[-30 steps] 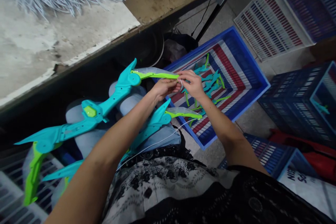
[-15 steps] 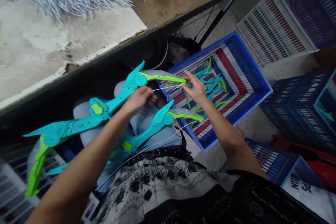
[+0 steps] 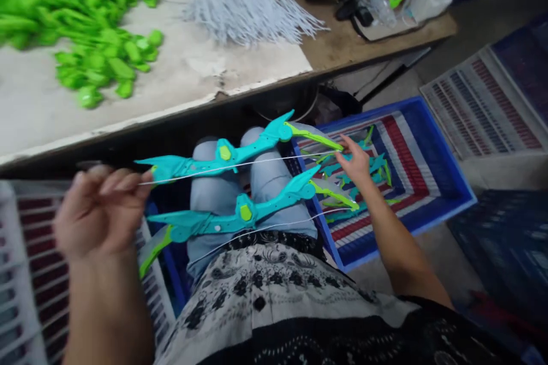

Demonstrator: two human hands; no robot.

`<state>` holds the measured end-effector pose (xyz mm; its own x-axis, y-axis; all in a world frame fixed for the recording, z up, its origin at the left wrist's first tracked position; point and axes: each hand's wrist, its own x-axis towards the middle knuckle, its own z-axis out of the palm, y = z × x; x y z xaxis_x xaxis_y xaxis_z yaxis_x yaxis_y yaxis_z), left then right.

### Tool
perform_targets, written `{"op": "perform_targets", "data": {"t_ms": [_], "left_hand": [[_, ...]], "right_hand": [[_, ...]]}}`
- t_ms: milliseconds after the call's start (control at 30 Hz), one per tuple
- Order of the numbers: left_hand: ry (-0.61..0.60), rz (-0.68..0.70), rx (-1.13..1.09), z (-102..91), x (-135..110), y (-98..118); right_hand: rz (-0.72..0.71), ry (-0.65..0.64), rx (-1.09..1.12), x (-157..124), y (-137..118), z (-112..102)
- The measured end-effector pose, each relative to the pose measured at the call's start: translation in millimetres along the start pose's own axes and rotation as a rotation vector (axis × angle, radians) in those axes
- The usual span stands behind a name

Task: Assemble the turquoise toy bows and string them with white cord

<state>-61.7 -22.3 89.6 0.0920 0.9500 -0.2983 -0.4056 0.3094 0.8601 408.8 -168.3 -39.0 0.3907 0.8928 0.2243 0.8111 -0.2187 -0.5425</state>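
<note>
Across my thighs lie two turquoise toy bows with lime-green limbs. The farther toy bow [image 3: 252, 150] has a white string [image 3: 257, 163] drawn straight along its length. My left hand [image 3: 105, 205], raised at the left, pinches that string between thumb and fingers. At the other end, my right hand [image 3: 354, 158] grips the tip of the bow's green limb, where the string meets it. The nearer toy bow [image 3: 274, 208] rests closer to my waist, its string hanging slack from the right tip. My left hand hides the farther bow's left limb.
A worktable [image 3: 257, 71] in front carries a heap of green plastic parts [image 3: 98, 40] and a bundle of white strings [image 3: 261, 5]. To the right, a blue crate [image 3: 411, 239] holds several bows. A white crate [image 3: 34, 274] stands at my left; more crates [image 3: 483, 108] are stacked at the right.
My left hand has moved from the bow's right half to its left end, pulling the string taut along it. My right hand stays at the right tip. The view has shifted left.
</note>
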Motion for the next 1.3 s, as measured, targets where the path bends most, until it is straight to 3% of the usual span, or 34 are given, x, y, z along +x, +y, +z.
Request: {"op": "perform_targets", "data": {"t_ms": [133, 233, 333, 433, 500, 567, 633, 733, 967, 1133, 1300], "left_hand": [[0.046, 0.002, -0.126, 14.0, -12, -21], [0.036, -0.117, -0.088, 11.7, -27, -36], [-0.051, -0.219, -0.042, 12.0, -45, -47], [-0.113, -0.264, -0.045, 16.4, -57, -55], [-0.117, -0.282, -0.087, 17.5, -61, -59], [-0.119, -0.318, -0.123, 15.4, -63, -62], [-0.139, -0.362, -0.148, 10.9, -63, -62], [-0.16, -0.342, -0.194, 2.0, -60, -60], [0.191, 0.01, -0.107, -34.1, -34, -32], [0.241, 0.074, -0.069, -58.6, -8, -8], [0.358, 0.213, 0.011, -68.6, 14, 3]], "right_hand": [[-0.071, -0.032, -0.18, 13, -13, -10], [-0.205, 0.064, -0.203, 37, -64, -3], [-0.475, -0.029, -0.05, 52, -152, 35], [-0.799, -0.344, -0.024, 48, -238, 94], [-0.879, -0.517, -0.155, 39, -277, 128], [-0.886, -0.618, -0.294, 34, -296, 149], [-0.876, -0.656, -0.366, 37, -299, 156], [-0.902, -0.688, -0.337, 55, -289, 148], [-0.787, -0.848, -0.101, 94, -262, 137], [-0.706, -0.929, 0.018, 101, -256, 139], [-0.655, -0.983, 0.065, 104, -256, 138]]}}
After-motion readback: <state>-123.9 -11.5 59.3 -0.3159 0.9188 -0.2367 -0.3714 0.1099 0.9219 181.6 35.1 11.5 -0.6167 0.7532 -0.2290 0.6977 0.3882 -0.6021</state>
